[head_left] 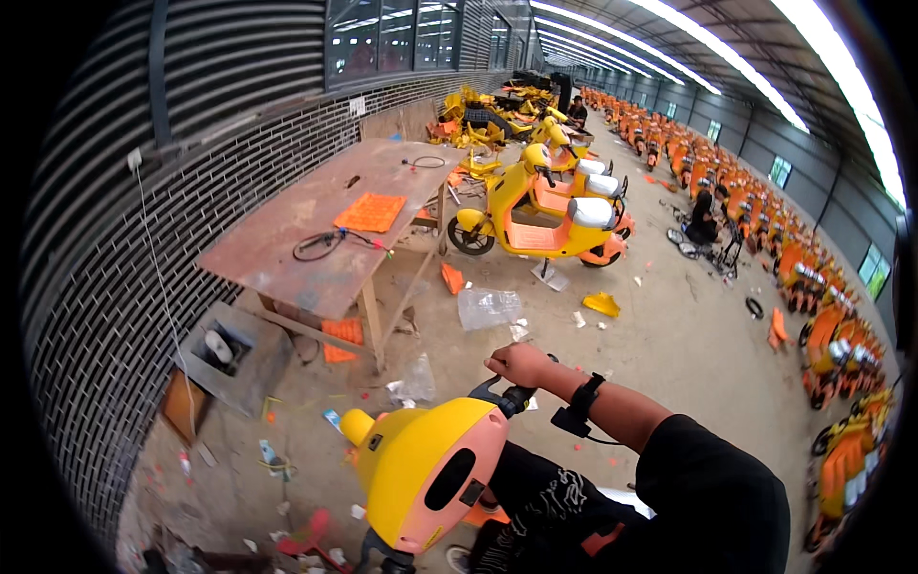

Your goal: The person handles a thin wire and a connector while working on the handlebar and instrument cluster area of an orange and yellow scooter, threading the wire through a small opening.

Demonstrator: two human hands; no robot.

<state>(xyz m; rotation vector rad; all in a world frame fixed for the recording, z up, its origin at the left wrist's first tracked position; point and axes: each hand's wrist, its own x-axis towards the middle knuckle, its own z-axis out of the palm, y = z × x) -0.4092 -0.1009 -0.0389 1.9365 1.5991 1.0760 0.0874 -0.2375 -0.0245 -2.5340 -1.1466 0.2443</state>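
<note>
Below me is the yellow and pink front of an electric scooter (406, 454), with a black oval dash panel (449, 478). My right hand (521, 365) is closed at the right end of its handlebar (517, 398), next to the black brake lever (486, 388). The fingers are curled, and their undersides are hidden from here. A black strapped device (578, 406) with a cable sits on my right wrist. At the lower edge shows the left end of the handlebar (387, 555). My left hand is out of the picture.
A reddish worktable (277, 210) by the brick wall carries orange parts (370, 212) and cables (320, 246). Beyond it stand yellow scooters (545, 210) and a heap of yellow panels. Plastic bags (490, 308) litter the floor. People sit working among scooter rows (717, 172) at right.
</note>
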